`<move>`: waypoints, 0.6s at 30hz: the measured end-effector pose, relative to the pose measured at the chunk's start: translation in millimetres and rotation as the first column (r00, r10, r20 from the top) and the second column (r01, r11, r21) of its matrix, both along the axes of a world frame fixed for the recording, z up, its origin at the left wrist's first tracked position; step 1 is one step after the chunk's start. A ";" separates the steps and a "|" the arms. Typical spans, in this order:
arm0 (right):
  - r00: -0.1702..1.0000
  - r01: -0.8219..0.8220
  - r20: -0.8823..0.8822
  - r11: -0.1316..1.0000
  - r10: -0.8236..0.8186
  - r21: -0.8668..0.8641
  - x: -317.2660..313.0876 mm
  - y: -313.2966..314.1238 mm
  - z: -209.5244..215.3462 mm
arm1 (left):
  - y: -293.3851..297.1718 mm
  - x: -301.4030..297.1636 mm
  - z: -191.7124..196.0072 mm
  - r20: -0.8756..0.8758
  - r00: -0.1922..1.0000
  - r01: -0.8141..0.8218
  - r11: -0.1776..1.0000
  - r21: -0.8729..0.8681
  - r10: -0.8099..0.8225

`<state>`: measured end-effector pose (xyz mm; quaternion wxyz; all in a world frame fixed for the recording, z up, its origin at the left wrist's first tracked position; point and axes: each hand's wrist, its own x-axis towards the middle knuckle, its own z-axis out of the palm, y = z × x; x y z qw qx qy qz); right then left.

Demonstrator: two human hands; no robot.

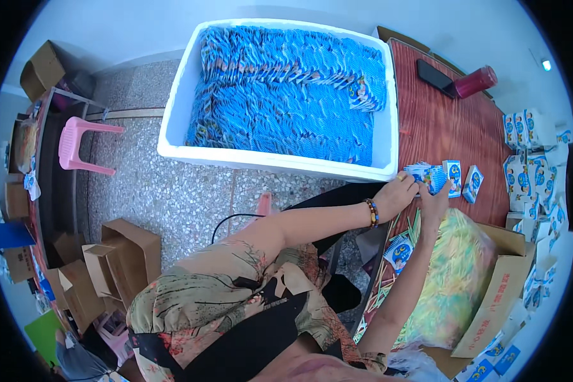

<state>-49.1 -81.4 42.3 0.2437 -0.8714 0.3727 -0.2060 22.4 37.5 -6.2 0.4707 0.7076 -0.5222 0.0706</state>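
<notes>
A small bundle of blue-and-white packets (426,172) lies at the left edge of the red-brown wooden table. My left hand (398,194), wearing a ring and a beaded bracelet, closes its fingers on the bundle's left end. On the near right side, my right hand (434,200) pinches the same packets. Just right of them stands a small white-and-blue box (452,178), with a second small box (472,184) tilted beside it. Another blue packet bundle (398,252) rests nearer to me, by loose thin sticks (379,280).
A white foam box (277,160) full of blue packets stands left of the table (439,121). A clear bag of yellow-green sticks (455,280) sits in a cardboard carton (500,296). A phone (434,76), red bottle (476,81), stacked boxes (531,175) and pink stool (76,143) surround.
</notes>
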 end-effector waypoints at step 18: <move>0.980 -0.070 0.190 0.996 0.060 0.049 140.9 81.7 62.7 | 68.0 122.5 50.9 -0.300 0.952 0.004 0.986 -0.167 -0.055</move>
